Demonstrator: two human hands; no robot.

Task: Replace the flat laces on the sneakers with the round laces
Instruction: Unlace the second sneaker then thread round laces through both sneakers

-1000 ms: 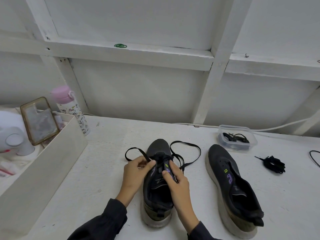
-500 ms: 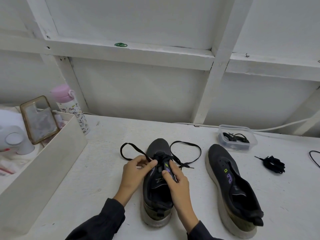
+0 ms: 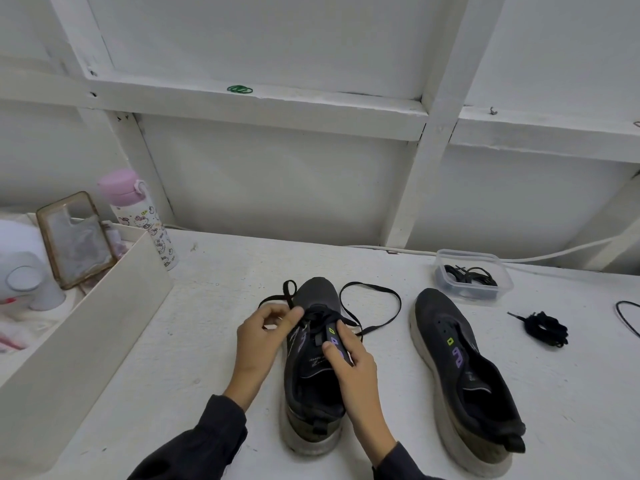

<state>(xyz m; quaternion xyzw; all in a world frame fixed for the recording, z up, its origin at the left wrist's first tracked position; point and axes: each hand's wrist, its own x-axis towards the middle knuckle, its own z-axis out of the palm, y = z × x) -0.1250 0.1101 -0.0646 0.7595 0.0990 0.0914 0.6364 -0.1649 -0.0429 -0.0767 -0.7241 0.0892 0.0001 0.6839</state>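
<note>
Two dark sneakers stand toe-away on the white table. The left sneaker (image 3: 313, 386) still carries a flat black lace (image 3: 379, 306) that loops out on both sides of the toe. My left hand (image 3: 263, 336) pinches the lace's left strand beside the eyelets. My right hand (image 3: 349, 362) grips the shoe's right eyelet flap, thumb inside. The right sneaker (image 3: 464, 372) has no lace in it. A bundled black lace (image 3: 545, 329) lies to its right, and more black laces sit in a clear plastic tub (image 3: 472, 275).
A white open box (image 3: 86, 327) with a phone case and small items stands at the left, with a pink-capped bottle (image 3: 138, 216) behind it. A white cable (image 3: 554, 254) runs along the back wall. A thin black cord (image 3: 627, 317) shows at the right edge.
My left hand has drawn the left strand through, so the left loop has shrunk and now sits close to the shoe's toe. The right hand stays on the flap.
</note>
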